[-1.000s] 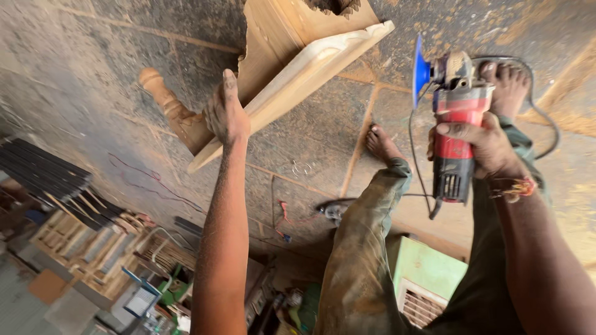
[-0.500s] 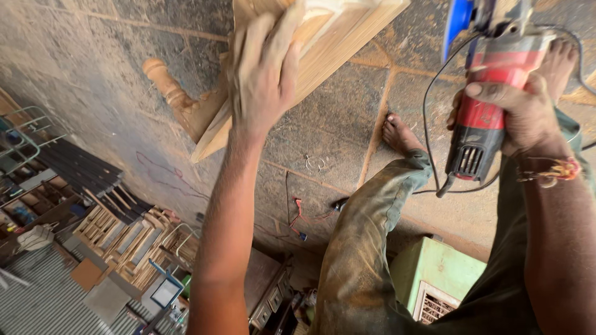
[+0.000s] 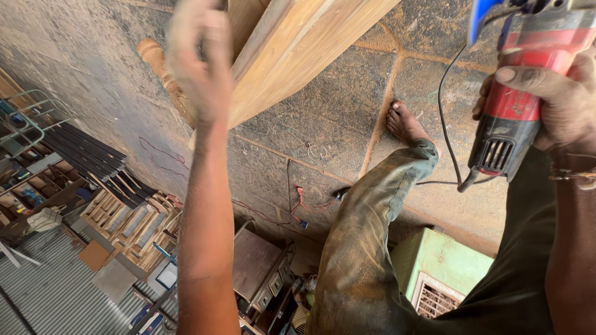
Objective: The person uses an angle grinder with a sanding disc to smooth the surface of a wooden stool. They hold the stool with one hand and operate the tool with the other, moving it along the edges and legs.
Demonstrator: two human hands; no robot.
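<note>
Hands first: the left hand (image 3: pixel 197 65) is raised against the near face of the pale timber piece (image 3: pixel 298 49), seen from the back with its fingers blurred; whether the grip is closed on the wood or merely resting flat cannot be told. The right hand (image 3: pixel 559 105) has its grip clamped round the red body of the angle grinder (image 3: pixel 521 93), thumb across the top, with the blue guard at the upper edge of the frame and the black cable (image 3: pixel 448 118) hanging down toward the floor.

The timber piece stands tilted on the stone floor (image 3: pixel 310 130), upper centre, with a turned wooden leg (image 3: pixel 162 68) showing just behind the left hand.

Changes from half a second ago — the view has closed in: the left hand now fills more of the frame and sits further left, its wrist over the turned leg. The grinder has moved up and right, so that its head is partly cut off by the frame edge. A second ago the whole board edge and the grinder disc side were in view, and the left hand lay lower on the timber.

Below, the person's dusty trouser leg (image 3: pixel 366 248) runs to a bare foot (image 3: pixel 405 123) planted on the floor, as before. A green box with a grille (image 3: pixel 437 267) sits beside the leg — near it a dark metal box (image 3: pixel 257 263). Stacked wooden frames (image 3: pixel 133 220) and dark slats (image 3: pixel 93 158) lie at the left.
</note>
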